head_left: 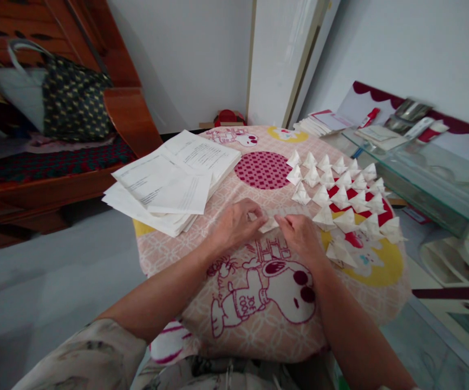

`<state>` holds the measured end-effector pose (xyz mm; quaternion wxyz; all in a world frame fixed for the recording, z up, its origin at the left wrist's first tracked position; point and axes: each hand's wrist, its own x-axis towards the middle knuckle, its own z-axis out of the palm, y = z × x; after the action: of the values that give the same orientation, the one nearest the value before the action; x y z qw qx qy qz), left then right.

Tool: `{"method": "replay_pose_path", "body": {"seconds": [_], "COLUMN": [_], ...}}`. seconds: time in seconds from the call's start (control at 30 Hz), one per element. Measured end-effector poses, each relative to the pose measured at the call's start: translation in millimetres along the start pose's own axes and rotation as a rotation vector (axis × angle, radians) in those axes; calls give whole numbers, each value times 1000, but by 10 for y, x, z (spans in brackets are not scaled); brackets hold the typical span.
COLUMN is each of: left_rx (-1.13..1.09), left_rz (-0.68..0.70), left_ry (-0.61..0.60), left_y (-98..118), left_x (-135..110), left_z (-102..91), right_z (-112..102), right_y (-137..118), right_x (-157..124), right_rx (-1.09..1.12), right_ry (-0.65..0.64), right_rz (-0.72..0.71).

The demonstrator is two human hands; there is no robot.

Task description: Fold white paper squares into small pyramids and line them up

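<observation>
Between my two hands, just above the patterned tablecloth (234, 295), is a small piece of folded white paper (269, 224). My left hand (238, 221) pinches its left side with the fingers curled. From the other side, my right hand (298, 234) has its thumb and fingers closed on the paper's right edge. To the right of my hands, several folded paper shapes (341, 197) with pointed tips stand in rows on the cloth. One more folded shape (340, 252) lies nearer to my right wrist. The fingers partly hide the piece being held.
A stack of printed paper sheets (173, 179) lies at the table's left. Along the right side runs a glass shelf (429, 176) with small items on it, and a booklet pile (326, 122) sits behind. A wooden bench (131, 119) carries a dark patterned bag (74, 97).
</observation>
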<state>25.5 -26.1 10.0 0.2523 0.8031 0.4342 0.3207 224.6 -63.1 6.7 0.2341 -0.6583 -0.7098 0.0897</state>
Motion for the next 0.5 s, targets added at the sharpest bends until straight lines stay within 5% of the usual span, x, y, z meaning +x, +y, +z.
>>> {"method": "replay_pose_path", "body": {"seconds": [0.1, 0.3, 0.5], "left_rx": [-48, -59, -32], "left_rz": [-75, -106, -142], "left_ry": [72, 0, 129], "left_y": [-70, -137, -184], "left_x": [34, 71, 115], "left_z": [-73, -60, -157], "right_z": [-14, 21, 97], "right_y": [22, 28, -35], "right_x": [17, 26, 25], "right_rx": [119, 264, 430], "right_ry": [69, 126, 158], "right_rz": [10, -87, -255]}}
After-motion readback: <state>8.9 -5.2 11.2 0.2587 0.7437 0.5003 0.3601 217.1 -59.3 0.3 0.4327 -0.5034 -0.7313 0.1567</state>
